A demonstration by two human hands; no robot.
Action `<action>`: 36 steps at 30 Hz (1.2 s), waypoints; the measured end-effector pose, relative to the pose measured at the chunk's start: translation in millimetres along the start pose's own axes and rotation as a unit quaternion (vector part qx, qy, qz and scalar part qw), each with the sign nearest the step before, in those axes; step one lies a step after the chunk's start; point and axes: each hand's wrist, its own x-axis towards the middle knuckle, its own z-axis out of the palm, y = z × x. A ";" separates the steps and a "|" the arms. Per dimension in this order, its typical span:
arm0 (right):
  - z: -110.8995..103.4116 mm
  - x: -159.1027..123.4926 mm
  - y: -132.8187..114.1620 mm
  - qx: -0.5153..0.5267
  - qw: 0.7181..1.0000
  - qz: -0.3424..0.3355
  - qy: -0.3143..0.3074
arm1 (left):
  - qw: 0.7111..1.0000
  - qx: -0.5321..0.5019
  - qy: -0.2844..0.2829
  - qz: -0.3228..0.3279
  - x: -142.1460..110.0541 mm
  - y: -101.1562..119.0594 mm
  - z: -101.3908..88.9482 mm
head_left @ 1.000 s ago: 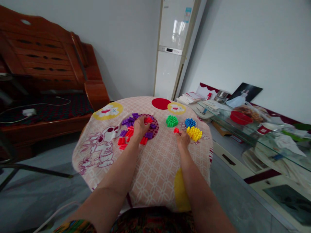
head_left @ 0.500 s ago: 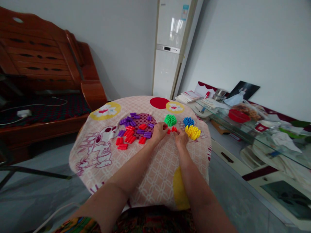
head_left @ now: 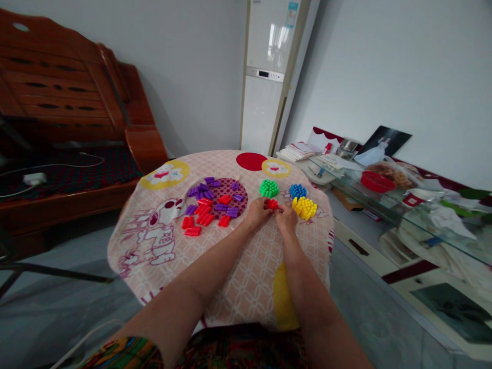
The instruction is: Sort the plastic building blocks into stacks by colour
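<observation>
At about 2 o'clock from the middle of the cloth-covered tabletop (head_left: 246, 266), a small cluster of red pieces (head_left: 272, 204) sits between your two hands. Your left hand (head_left: 257, 214) comes at it from 8 o'clock and your right hand (head_left: 286, 219) from 4 o'clock. Your left fingertips look a shade nearer, right against its edge. The fingers of both hands are drawn in narrow, but you hide the contact with your own fingers, so I can't tell whether either hand grips a piece. The pieces in that cluster are packed too tightly for me to make out one long axis.

Measured from the red cluster, the green cluster (head_left: 268, 188) lies just beyond, near 12 o'clock; the blue cluster (head_left: 298, 191) is out at 2 o'clock; and the yellow cluster (head_left: 304, 208) is at 3 o'clock, close to your right hand. Well over toward 9 o'clock are the loose red pieces (head_left: 192, 231) and the loose purple pieces (head_left: 200, 191), lying flat at mixed angles.

As for writing, you have letters on the printed dog's shirt (head_left: 166, 237), too blurred to read surely. Toward 12 o'clock, the tall white appliance (head_left: 261, 113) carries a blue-and-white sticker (head_left: 292, 14) and a dark display (head_left: 264, 74), neither readable. I can make out no brand name.
</observation>
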 end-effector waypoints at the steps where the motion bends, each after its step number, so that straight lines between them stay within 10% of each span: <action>1: -0.5 0.0 -0.4 -0.001 1.000 0.003 -0.002 | 1.000 0.008 0.001 0.001 0.6 -0.1 0.5; 13: 1.7 2.2 1.3 0.005 1.000 0.004 -0.007 | 1.000 0.028 0.001 -0.007 3.0 2.1 -1.2; 20: 6.7 3.5 6.1 0.043 0.999 0.006 0.011 | 0.974 0.203 0.102 -0.017 0.4 -1.0 -63.5; 25: 5.8 3.4 5.6 0.040 0.999 0.007 0.009 | 0.922 0.336 0.133 -0.139 -6.7 -16.0 -108.1; 36: 9.7 4.8 11.2 0.052 0.998 -0.007 0.017 | 0.940 0.274 0.155 -0.135 -3.9 -20.4 -112.3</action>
